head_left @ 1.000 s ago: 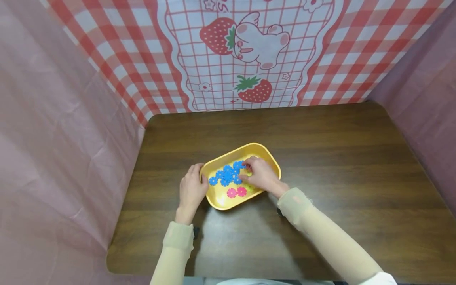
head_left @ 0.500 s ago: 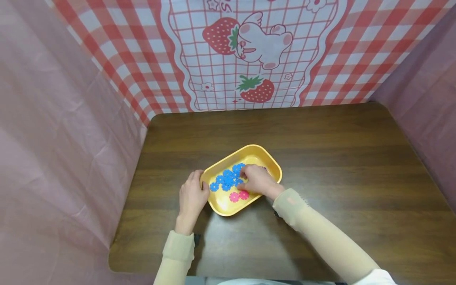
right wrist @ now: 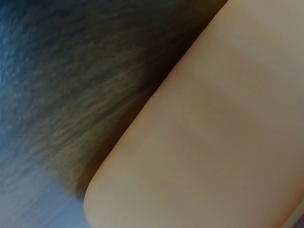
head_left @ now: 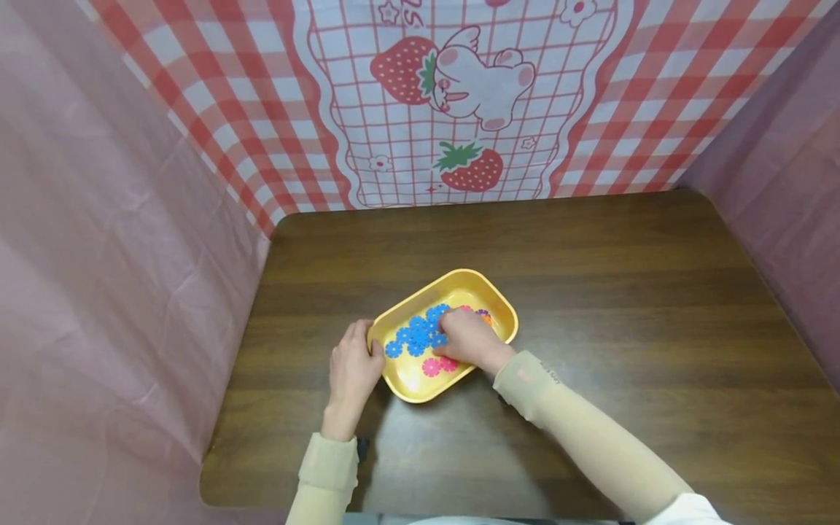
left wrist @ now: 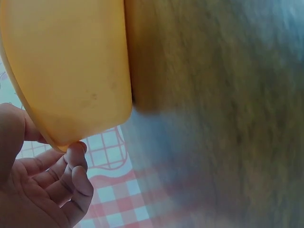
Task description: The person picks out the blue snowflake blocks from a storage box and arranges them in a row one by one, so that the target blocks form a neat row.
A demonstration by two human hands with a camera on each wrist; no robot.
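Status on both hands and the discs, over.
Left hand holding yellow tray by rim. Right hand inside, at blue flower-shaped discs; grasp unclear. It partly hides pink discs.

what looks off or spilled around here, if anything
Nothing visible looks spilled or damaged: the blue pieces and pink pieces lie inside the yellow tray. The tray sits askew to the edges of the table, and the printed animal on the backdrop lies sideways.

Sideways red letters (head_left: 413, 13) — seemingly including an "S" — stand high on the checked cloth (head_left: 262, 95).
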